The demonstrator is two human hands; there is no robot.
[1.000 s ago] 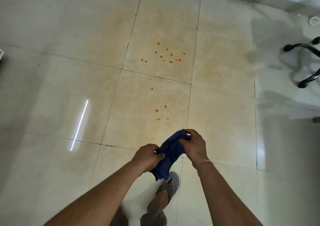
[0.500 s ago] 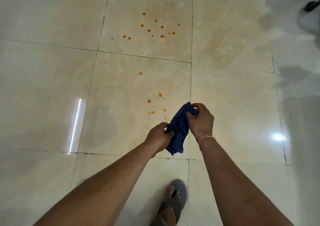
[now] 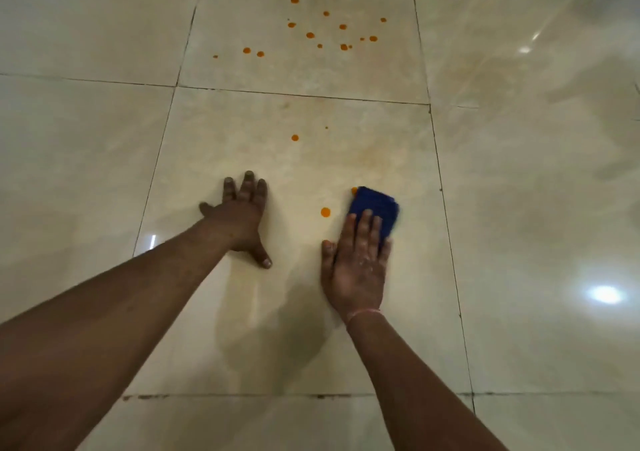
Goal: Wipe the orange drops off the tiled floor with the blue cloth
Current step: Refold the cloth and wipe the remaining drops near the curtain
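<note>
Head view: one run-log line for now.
phase: wiping | right hand: presses blue cloth on tiled floor | left hand: flat on floor | orange drops: one beside cloth, cluster beyond unwiped

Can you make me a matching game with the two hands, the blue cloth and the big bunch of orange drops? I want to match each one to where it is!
Things
1. left hand
2. right hand
3. blue cloth
4. big bunch of orange drops

Places
a. on the far tile, past the grout line
b. flat on the bare tiled floor, fingers spread
c. pressing down on the cloth with straight fingers
d. on the floor under the fingers, right beside a single orange drop

Pairs: 1-b, 2-c, 3-d, 4-a
</note>
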